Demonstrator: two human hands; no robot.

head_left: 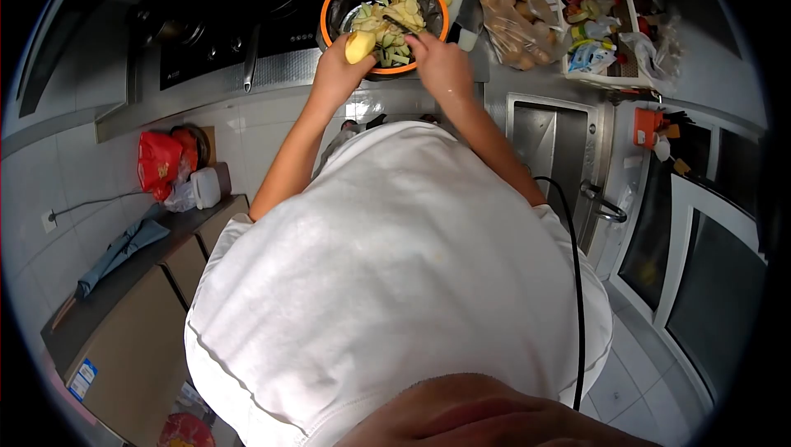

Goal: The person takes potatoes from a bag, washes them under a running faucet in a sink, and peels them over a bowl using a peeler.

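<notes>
My left hand [339,72] is closed round a peeled yellow potato [360,47], held over the near left part of a bowl with an orange rim [326,4]. Fingers wrapped, my right hand [443,66] grips a slim dark peeler [397,24], which points left over the same bowl. The peeler's tip is a little apart from the potato, and its fine shape is hard to make out. Inside the bowl lies a heap of pale yellow and green peelings and vegetable pieces [399,12].
Right of the bowl, a cleaver [471,12] lies near a plastic bag of potatoes [519,25]. Beyond it stands a white basket of packets [595,35]. A steel sink [540,138] is at my right, a black gas hob [218,35] at the left.
</notes>
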